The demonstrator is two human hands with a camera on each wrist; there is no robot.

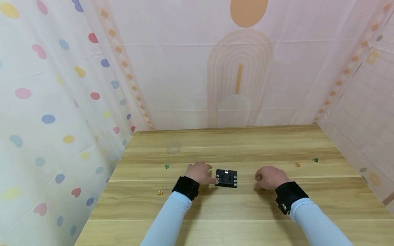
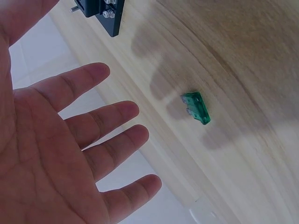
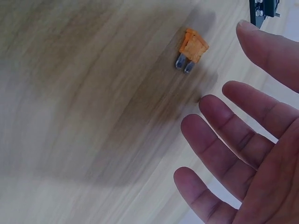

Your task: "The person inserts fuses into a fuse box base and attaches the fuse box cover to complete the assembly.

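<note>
A black fuse block [image 1: 226,178] with silver screw terminals lies on the wooden table between the two hands. My left hand [image 1: 199,173] is at its left side, thumb tip right at the block's edge. In the left wrist view, the fingers [image 2: 105,114] are spread and the palm holds nothing; a green blade fuse [image 2: 197,107] lies beyond them. To the right of the block, my right hand [image 1: 271,177] hovers over the table with loosely bent fingers. An orange blade fuse [image 3: 193,48] with two metal prongs lies close by its fingertips, in shadow.
A green fuse [image 1: 167,166] and an orange fuse [image 1: 160,192] lie on the left of the table [image 1: 227,215]. Farther right are another orange fuse [image 1: 297,164] and green fuse [image 1: 315,159]. A clear plastic piece [image 1: 173,148] sits at the back left. Patterned curtains [image 1: 178,75] surround the table.
</note>
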